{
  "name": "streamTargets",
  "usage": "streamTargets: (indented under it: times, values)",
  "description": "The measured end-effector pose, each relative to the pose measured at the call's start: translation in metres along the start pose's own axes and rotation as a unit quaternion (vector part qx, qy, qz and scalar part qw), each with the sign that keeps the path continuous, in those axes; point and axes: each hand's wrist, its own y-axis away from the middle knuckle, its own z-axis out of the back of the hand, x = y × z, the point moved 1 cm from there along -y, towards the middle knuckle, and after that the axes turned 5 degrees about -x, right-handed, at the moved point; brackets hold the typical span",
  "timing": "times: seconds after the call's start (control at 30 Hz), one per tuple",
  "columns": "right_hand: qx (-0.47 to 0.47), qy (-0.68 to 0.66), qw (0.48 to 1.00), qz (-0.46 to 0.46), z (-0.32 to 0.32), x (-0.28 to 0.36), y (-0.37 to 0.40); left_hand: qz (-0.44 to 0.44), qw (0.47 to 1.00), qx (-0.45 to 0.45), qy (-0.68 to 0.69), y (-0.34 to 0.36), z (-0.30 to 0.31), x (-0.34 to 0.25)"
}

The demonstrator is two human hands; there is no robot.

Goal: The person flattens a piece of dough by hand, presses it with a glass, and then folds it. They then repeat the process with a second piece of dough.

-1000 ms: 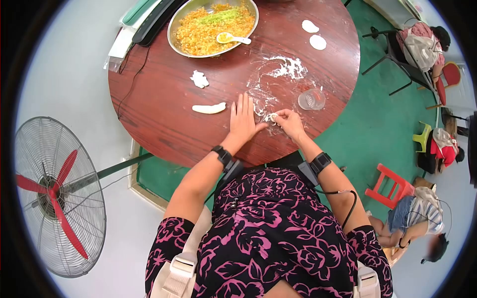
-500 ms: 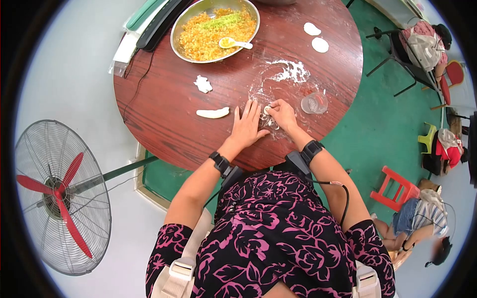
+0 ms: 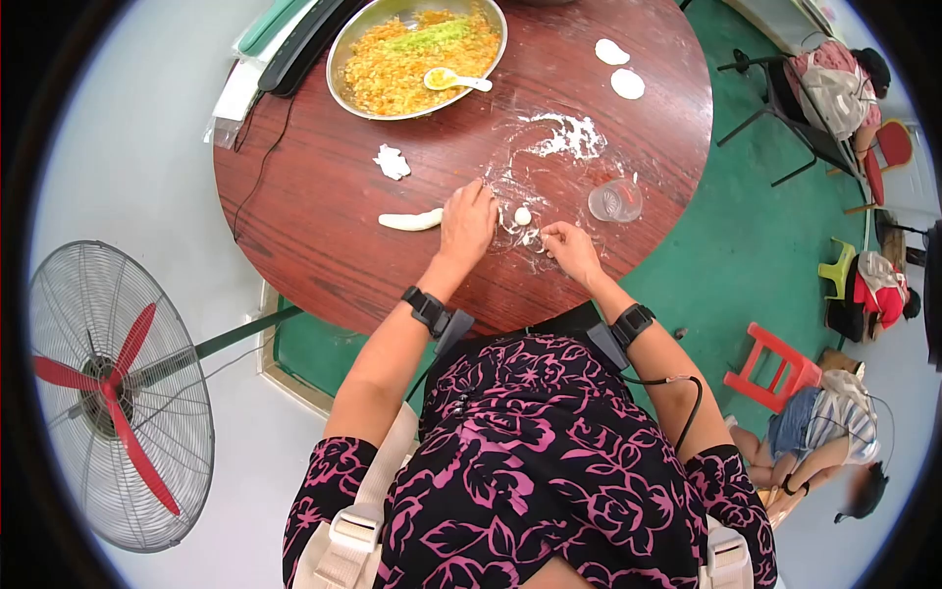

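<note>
A small round dough piece point(image 3: 523, 215) lies on the floury tabletop between my two hands. My left hand point(image 3: 469, 226) is curled with its fingers bunched, just right of a white dough roll point(image 3: 410, 221) and overlapping its end in the view; anything inside it is hidden. On the other side, my right hand point(image 3: 573, 249) has thumb and forefinger pinched together low over a smear of flour point(image 3: 530, 236). Whether a bit of dough or flour is in that pinch is too small to tell. A clear glass point(image 3: 616, 201) is just beyond the right hand.
The round wooden table point(image 3: 324, 260) carries a steel bowl point(image 3: 337, 93) of chopped filling with a white spoon point(image 3: 459, 80), two flat dough discs point(image 3: 627, 84), a flour pile point(image 3: 392, 162) and scattered flour point(image 3: 567, 137). A fan point(image 3: 118, 393) stands left; people and stools are right.
My left hand has gone from flat and spread to curled, shifting left toward the dough roll. My right hand has drawn back from the small dough piece, which now lies uncovered.
</note>
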Motion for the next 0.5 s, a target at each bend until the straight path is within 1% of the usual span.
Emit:
streamTargets:
  times: [0.1, 0.2, 0.3, 0.37, 0.4, 0.43, 0.47, 0.5]
  values:
    - [0.01, -0.009, 1.0, -0.009, 0.004, 0.0, 0.009, 0.108, 0.987, 0.112, -0.04, -0.032, 0.011, 0.009]
    - [0.018, -0.015, 1.0, -0.015, 0.009, -0.007, 0.013, 0.151, 0.98, 0.11, -0.064, -0.056, 0.012, 0.018]
    - [0.026, -0.02, 0.999, -0.019, 0.014, -0.009, 0.015, 0.176, 0.973, 0.118, -0.088, -0.066, 0.009, 0.017]
    - [0.026, -0.024, 0.999, -0.019, 0.015, -0.009, 0.018, 0.048, 0.997, 0.041, -0.049, -0.049, -0.012, 0.017]
    - [0.024, -0.027, 0.999, -0.016, 0.016, -0.008, 0.02, -0.017, 0.999, 0.002, -0.029, -0.038, -0.024, 0.017]
    - [0.022, -0.03, 0.999, -0.014, 0.016, -0.008, 0.019, -0.069, 0.997, 0.012, 0.02, -0.027, -0.025, 0.008]
    - [0.021, -0.035, 0.999, -0.019, 0.017, -0.005, 0.019, -0.074, 0.989, 0.119, 0.043, -0.026, -0.01, -0.014]
    - [0.021, -0.041, 0.999, -0.025, 0.019, -0.002, 0.018, -0.16, 0.985, 0.071, -0.01, 0.0, -0.022, -0.017]
